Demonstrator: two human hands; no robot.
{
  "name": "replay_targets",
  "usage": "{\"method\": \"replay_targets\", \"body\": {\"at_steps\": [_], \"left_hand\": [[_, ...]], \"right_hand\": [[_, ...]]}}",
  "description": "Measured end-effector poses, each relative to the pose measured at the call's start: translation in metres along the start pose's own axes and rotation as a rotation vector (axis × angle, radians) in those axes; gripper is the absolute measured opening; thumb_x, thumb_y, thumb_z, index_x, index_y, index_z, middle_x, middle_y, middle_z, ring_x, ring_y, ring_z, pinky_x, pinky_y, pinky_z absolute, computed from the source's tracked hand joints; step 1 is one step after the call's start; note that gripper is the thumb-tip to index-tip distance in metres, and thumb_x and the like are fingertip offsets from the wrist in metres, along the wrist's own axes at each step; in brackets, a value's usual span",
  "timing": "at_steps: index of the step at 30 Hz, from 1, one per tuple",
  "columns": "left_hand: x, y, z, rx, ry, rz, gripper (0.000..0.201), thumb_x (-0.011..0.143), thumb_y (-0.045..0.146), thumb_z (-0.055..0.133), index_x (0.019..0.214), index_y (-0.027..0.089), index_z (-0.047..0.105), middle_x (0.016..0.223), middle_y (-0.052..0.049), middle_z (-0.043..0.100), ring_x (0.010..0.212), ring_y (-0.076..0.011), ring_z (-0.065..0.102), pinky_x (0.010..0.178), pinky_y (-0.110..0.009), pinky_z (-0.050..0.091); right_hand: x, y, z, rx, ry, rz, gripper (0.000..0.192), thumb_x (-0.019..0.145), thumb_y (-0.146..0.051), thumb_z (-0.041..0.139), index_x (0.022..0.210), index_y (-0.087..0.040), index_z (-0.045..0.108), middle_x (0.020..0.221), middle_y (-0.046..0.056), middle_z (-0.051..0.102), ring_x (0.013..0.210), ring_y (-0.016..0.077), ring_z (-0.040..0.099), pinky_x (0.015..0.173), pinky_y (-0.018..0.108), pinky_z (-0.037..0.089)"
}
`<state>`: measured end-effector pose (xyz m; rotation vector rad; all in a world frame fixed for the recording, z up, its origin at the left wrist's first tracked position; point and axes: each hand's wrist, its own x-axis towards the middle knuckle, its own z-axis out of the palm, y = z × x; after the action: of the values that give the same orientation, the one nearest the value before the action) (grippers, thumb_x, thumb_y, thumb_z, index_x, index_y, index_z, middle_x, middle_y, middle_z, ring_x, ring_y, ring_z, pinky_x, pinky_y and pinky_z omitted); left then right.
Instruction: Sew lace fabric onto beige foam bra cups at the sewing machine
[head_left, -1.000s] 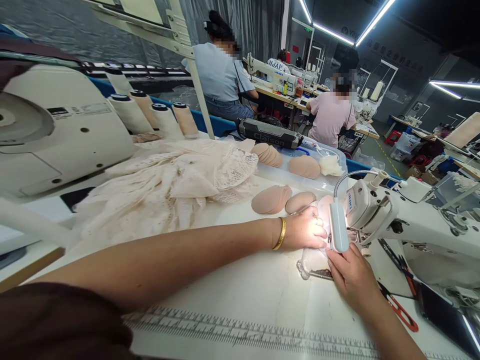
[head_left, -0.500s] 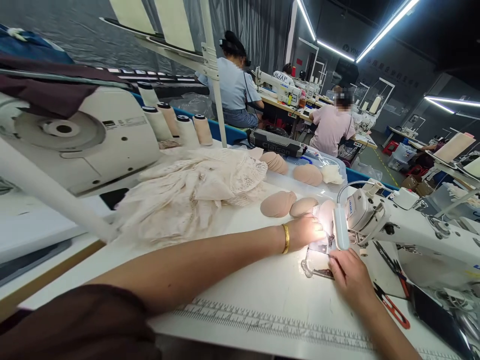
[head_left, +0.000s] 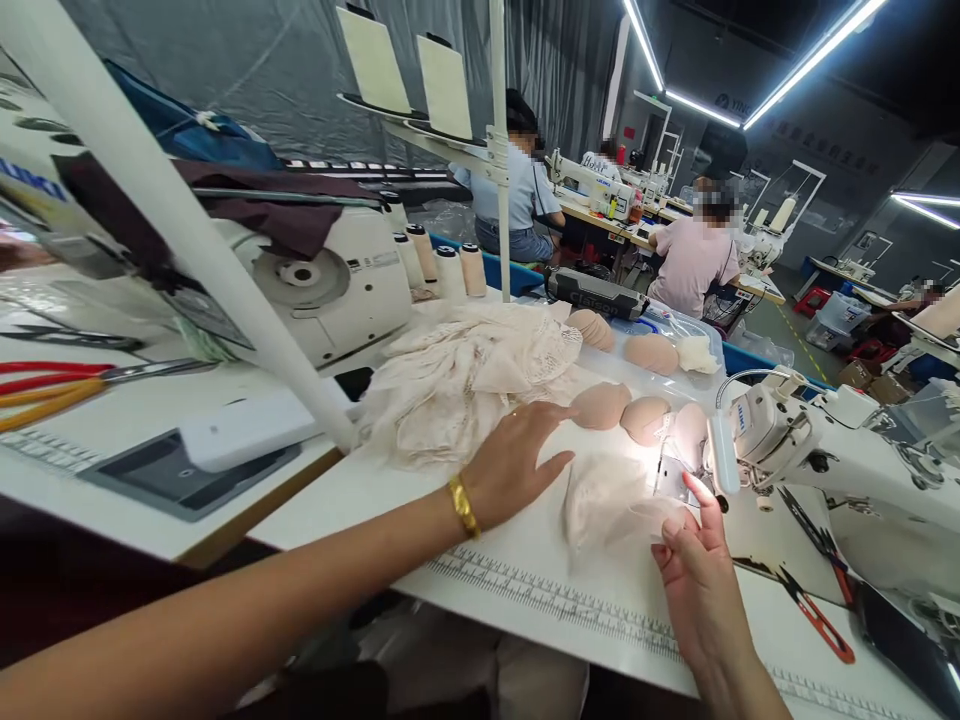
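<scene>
My left hand (head_left: 517, 460) is open, fingers spread, reaching over the white table toward the heap of cream lace fabric (head_left: 472, 380), its fingertips at the heap's near edge. My right hand (head_left: 694, 570) pinches the edge of a sheer lace cup piece (head_left: 607, 505) that lies on the table in front of the sewing machine (head_left: 810, 450). The machine's small lamp (head_left: 724, 455) lights the spot by the needle. Beige foam bra pads (head_left: 600, 405) lie just beyond the piece.
A second sewing machine (head_left: 322, 285) and thread cones (head_left: 450, 270) stand at the back left. Red-handled scissors (head_left: 817, 615) lie at the right, other scissors (head_left: 67, 380) at far left. A clear tray (head_left: 667, 335) holds more pads. Other people sit sewing behind.
Both hands have left the needle area. My left hand has swung left and opened toward the lace heap; my right hand has drawn the lace cup piece back toward me. The view turned left.
</scene>
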<state>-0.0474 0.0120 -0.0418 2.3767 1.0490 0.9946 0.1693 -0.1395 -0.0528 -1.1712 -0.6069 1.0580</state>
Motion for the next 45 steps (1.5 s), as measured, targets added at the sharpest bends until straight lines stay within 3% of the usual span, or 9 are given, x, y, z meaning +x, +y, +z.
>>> {"method": "replay_targets", "body": {"at_steps": [1,4,5,11,15,18,28,40,45], "left_hand": [[-0.013,0.015,-0.003,-0.166,-0.03,-0.087,0.034,0.09,0.039,0.059,0.114,0.016,0.063,0.11,-0.012,0.069,0.097,-0.0279,0.066,0.089,-0.045,0.053],[-0.053,0.062,0.007,-0.979,-0.789,-0.38,0.048,0.094,0.063,0.054,0.101,0.018,0.068,0.093,-0.009,0.073,0.08,-0.0225,0.07,0.075,-0.036,0.056],[-0.062,0.073,0.015,-1.211,-0.898,-0.512,0.057,0.089,0.07,0.058,0.106,0.017,0.069,0.097,-0.011,0.074,0.085,-0.0234,0.071,0.078,-0.037,0.056],[-0.049,0.085,0.054,-1.663,-0.201,-0.785,0.044,0.069,0.041,0.091,0.1,0.016,0.072,0.098,-0.008,0.073,0.093,-0.0215,0.068,0.086,-0.031,0.053],[-0.038,0.087,0.051,-1.594,-0.33,-0.758,0.046,0.062,0.034,0.095,0.097,0.015,0.073,0.091,-0.006,0.072,0.088,-0.0204,0.067,0.08,-0.029,0.052],[-0.041,0.092,0.048,-1.597,-0.472,-0.688,0.052,0.059,0.035,0.097,0.101,0.014,0.074,0.095,-0.006,0.072,0.09,-0.0204,0.066,0.081,-0.03,0.051],[-0.028,0.091,0.064,-1.534,-0.091,-0.803,0.046,0.062,0.043,0.094,0.092,0.014,0.077,0.092,-0.008,0.076,0.092,-0.0208,0.066,0.086,-0.029,0.05],[-0.025,0.101,0.061,-1.611,-0.031,-0.928,0.041,0.055,0.041,0.095,0.077,0.014,0.072,0.08,-0.005,0.073,0.077,-0.0171,0.064,0.072,-0.027,0.05],[-0.021,0.103,0.061,-1.591,-0.179,-0.747,0.043,0.066,0.046,0.091,0.087,0.012,0.076,0.087,-0.008,0.074,0.084,-0.02,0.065,0.081,-0.03,0.05]], "right_hand": [[-0.003,0.001,0.003,-0.006,0.024,-0.029,0.064,0.081,-0.033,0.075,0.14,-0.036,0.051,0.08,-0.005,0.053,0.07,0.0142,0.056,0.072,0.03,0.055],[-0.014,0.009,0.008,-0.034,0.073,-0.119,0.052,0.084,-0.037,0.073,0.133,-0.037,0.058,0.083,-0.004,0.052,0.071,0.0133,0.057,0.074,0.03,0.056],[-0.019,0.015,0.008,-0.045,0.086,-0.145,0.05,0.085,-0.039,0.073,0.133,-0.037,0.059,0.086,-0.003,0.055,0.073,0.0138,0.058,0.075,0.031,0.056],[-0.051,0.05,-0.007,-0.342,0.045,-0.224,0.038,0.089,-0.049,0.071,0.122,-0.03,0.07,0.108,0.005,0.071,0.092,0.0226,0.068,0.085,0.039,0.058],[-0.043,0.032,-0.014,-0.451,-0.064,-0.21,0.046,0.093,-0.053,0.065,0.132,-0.031,0.066,0.141,0.007,0.062,0.131,0.0286,0.056,0.107,0.045,0.049],[-0.031,0.017,-0.014,-0.229,-0.073,-0.063,0.057,0.095,-0.057,0.059,0.146,-0.032,0.053,0.141,0.008,0.062,0.125,0.0277,0.061,0.098,0.044,0.055],[-0.022,0.031,-0.013,0.046,0.058,-0.003,0.073,0.079,-0.046,0.082,0.141,-0.03,0.047,0.132,0.008,0.067,0.109,0.025,0.068,0.084,0.038,0.059],[-0.021,0.022,-0.009,0.097,0.087,-0.008,0.08,0.076,-0.041,0.085,0.143,-0.026,0.044,0.123,0.01,0.072,0.107,0.0251,0.07,0.088,0.038,0.056],[-0.02,0.024,-0.01,0.091,0.104,-0.029,0.077,0.074,-0.04,0.086,0.139,-0.026,0.047,0.126,0.009,0.071,0.111,0.0241,0.068,0.096,0.038,0.053]]}}
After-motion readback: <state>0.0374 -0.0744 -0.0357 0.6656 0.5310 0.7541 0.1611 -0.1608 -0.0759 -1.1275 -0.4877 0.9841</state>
